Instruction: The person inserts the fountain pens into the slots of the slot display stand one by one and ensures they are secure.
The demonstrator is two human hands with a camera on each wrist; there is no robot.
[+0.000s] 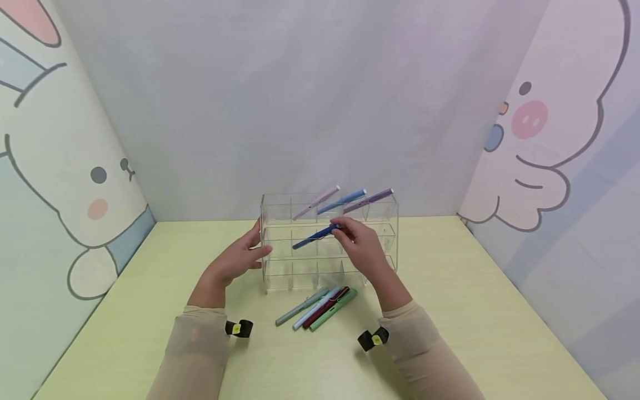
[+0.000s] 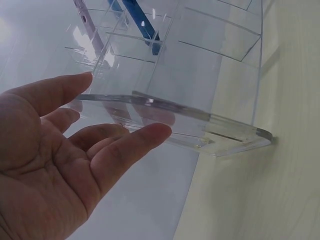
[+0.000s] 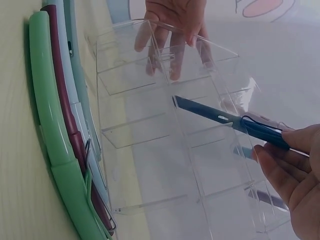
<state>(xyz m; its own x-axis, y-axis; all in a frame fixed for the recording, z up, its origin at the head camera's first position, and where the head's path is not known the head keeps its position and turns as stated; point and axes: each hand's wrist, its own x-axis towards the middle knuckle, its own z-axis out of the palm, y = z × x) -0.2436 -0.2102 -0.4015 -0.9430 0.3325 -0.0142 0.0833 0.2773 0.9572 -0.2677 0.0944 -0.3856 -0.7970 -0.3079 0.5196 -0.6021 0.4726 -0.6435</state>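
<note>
A clear acrylic pen rack point(image 1: 330, 266) with three tiers of compartments stands on the table. My right hand point(image 1: 361, 244) pinches a dark blue pen point(image 1: 315, 237) near its capped end. The pen slants down to the left at the middle tier; in the right wrist view its lower end point(image 3: 181, 102) is by a divider. At the rack's left side my left hand point(image 1: 240, 256) rests with fingers extended against the side panel point(image 2: 165, 105). Three pens lean in the top tier: a pale pink-lilac pen point(image 1: 317, 202), a light blue pen point(image 1: 342, 201) and a purple pen point(image 1: 369, 200).
In front of the rack several pens lie side by side: a grey-green pen point(image 1: 301, 306), a pale blue pen point(image 1: 316, 309), a dark red pen point(image 1: 325, 309) and a green pen point(image 1: 334, 310). Cartoon-printed panels flank the table point(image 1: 475, 311); a plain grey backdrop point(image 1: 280, 111) stands behind.
</note>
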